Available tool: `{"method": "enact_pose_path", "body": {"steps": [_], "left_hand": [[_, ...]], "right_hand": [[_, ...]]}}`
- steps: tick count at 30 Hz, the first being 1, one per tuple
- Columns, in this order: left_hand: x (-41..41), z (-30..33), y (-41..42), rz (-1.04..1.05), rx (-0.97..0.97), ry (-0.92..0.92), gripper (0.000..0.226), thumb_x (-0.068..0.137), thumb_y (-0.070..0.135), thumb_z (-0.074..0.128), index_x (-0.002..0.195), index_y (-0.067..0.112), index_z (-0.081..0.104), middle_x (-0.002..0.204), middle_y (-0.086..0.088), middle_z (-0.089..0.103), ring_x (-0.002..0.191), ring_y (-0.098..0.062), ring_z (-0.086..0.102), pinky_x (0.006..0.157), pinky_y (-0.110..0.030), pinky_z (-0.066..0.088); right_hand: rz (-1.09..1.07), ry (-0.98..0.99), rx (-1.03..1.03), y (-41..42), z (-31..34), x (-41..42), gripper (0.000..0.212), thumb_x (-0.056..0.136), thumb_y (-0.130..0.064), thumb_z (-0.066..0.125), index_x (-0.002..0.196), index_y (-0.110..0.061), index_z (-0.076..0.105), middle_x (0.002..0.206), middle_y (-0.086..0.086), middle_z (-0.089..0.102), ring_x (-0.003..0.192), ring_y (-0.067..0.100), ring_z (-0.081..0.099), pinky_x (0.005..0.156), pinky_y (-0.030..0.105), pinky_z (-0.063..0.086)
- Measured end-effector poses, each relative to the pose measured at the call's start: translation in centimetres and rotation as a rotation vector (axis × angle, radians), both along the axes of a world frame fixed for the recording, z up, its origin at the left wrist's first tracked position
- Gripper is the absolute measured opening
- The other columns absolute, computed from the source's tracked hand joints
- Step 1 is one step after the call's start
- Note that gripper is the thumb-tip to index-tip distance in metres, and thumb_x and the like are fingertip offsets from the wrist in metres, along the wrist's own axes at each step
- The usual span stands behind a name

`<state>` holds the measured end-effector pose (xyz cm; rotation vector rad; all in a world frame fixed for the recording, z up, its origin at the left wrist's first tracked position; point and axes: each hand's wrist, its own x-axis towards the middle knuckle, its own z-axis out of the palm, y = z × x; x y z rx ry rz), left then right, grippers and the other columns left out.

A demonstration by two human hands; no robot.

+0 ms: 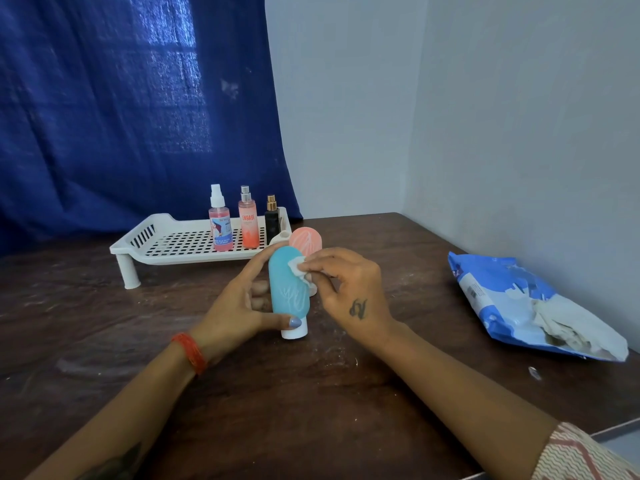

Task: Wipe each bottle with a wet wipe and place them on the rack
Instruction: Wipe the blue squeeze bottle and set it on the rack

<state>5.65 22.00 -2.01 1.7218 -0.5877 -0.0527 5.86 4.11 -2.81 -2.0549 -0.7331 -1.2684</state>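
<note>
Teal bottle (pixel 289 292) stands cap-down, long axis toward twelve o'clock, gripped by the left hand (pixel 239 306); right hand (pixel 346 285) at three o'clock pinches the wipe (pixel 297 265) against its top.

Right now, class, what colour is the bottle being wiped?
Teal bottle with a white cap, seen in the head view.

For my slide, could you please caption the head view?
Left hand holds a teal bottle while the right hand wipes it with a wet wipe.
</note>
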Motion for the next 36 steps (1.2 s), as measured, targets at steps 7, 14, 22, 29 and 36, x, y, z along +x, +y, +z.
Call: {"method": "enact_pose_path", "body": {"steps": [7,14,22,29,36], "left_hand": [[0.08,0.04,0.03,-0.006,0.013,0.015,0.104,0.062,-0.012,0.076,0.142,0.035,0.029,0.112,-0.006,0.068,0.097,-0.019,0.069,0.074,-0.027,0.057],[0.02,0.02,0.05,-0.008,0.009,0.014,0.103,0.063,-0.011,0.076,0.141,0.037,0.029,0.112,-0.004,0.069,0.097,-0.019,0.069,0.075,-0.026,0.057],[0.17,0.09,0.07,-0.014,0.029,0.016,0.103,0.064,-0.01,0.076,0.138,0.041,0.027,0.117,0.0,0.065,0.099,-0.015,0.068,0.076,-0.025,0.057],[0.12,0.02,0.18,-0.016,0.033,0.01,0.105,0.062,-0.008,0.077,0.142,0.036,0.027,0.117,-0.003,0.066,0.1,-0.018,0.068,0.079,-0.029,0.057],[0.17,0.07,0.15,-0.017,0.035,0.025,0.106,0.062,-0.007,0.077,0.142,0.038,0.025,0.116,0.0,0.065,0.1,-0.016,0.068,0.078,-0.027,0.057]], "right_hand": [[0.071,0.066,-0.076,-0.72,-0.07,-0.28,0.009,0.071,-0.007,0.069,0.078,-0.008,0.075,0.081,0.004,0.072,0.076,0.008,0.066,0.072,0.011,0.051],[0.032,0.091,0.053,-0.18,-0.09,0.0,0.014,0.074,-0.002,0.072,0.086,-0.008,0.074,0.086,0.004,0.072,0.08,0.008,0.065,0.071,0.011,0.052],[0.078,0.208,0.024,-0.73,-0.22,-0.09,0.005,0.071,-0.006,0.074,0.075,-0.007,0.075,0.077,0.004,0.072,0.07,0.003,0.062,0.064,0.007,0.05],[0.076,0.138,0.041,-0.35,-0.02,-0.19,0.007,0.071,-0.004,0.072,0.077,-0.007,0.074,0.08,0.005,0.069,0.074,0.009,0.063,0.064,0.012,0.052],[0.11,0.272,0.004,-0.81,-0.04,-0.39,0.005,0.069,-0.005,0.076,0.073,-0.007,0.075,0.076,0.004,0.071,0.066,0.006,0.063,0.06,0.011,0.052]]}}
